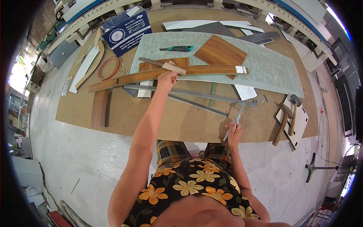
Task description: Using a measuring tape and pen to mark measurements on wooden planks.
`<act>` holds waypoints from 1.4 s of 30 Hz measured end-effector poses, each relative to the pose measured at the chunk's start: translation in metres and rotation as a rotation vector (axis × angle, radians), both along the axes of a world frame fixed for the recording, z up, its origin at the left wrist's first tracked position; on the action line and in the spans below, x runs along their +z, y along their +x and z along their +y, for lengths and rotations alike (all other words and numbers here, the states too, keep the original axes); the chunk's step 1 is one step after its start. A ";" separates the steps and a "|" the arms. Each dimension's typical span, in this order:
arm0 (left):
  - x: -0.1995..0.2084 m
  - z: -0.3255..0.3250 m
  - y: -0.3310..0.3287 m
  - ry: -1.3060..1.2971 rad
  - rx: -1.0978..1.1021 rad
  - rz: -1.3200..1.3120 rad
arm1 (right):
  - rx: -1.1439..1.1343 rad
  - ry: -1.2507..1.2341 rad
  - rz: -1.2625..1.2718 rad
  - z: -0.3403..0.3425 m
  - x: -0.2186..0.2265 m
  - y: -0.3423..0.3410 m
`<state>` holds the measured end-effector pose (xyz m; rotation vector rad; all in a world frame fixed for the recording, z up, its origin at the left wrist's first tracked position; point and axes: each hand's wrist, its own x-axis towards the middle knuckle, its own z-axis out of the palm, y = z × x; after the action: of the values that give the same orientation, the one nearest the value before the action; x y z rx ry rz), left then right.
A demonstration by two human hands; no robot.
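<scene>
My left hand (167,80) is closed around the pale wooden handle of a file (174,68), whose flat dark blade points to the far left. It is above a long brown wood-grain strip (204,70). Near the table's front edge, my right hand (234,132) grips a slim silvery metal tool (238,118) of a kind I cannot make out. The upper end of this tool is near the right end of a long grey metal bar (204,97). A thinner dark strip (198,105) lies slantwise below the bar.
A pale green patterned panel (276,68) carries a brown board (223,51) and a teal-handled cutting tool (181,48). At left are a blue box (126,32), a roll of brown edging (108,68) and a brown plank (100,108). Two hammers (293,113) lie at right.
</scene>
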<state>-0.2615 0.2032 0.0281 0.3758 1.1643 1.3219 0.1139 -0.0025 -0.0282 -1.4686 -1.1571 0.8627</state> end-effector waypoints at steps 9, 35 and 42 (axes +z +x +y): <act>0.039 0.075 0.007 -0.061 -0.121 0.386 | -0.080 0.023 -0.064 -0.004 -0.002 0.003; 0.031 0.014 -0.019 0.769 -0.479 1.970 | -0.174 0.103 -0.152 -0.005 -0.002 -0.005; 0.049 -0.033 -0.002 0.937 -0.507 1.799 | -0.202 0.092 0.033 -0.004 -0.011 -0.001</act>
<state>-0.2630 0.1703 0.0767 2.7080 1.4502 0.7355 0.1129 -0.0061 -0.0388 -1.4615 -0.9919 0.6836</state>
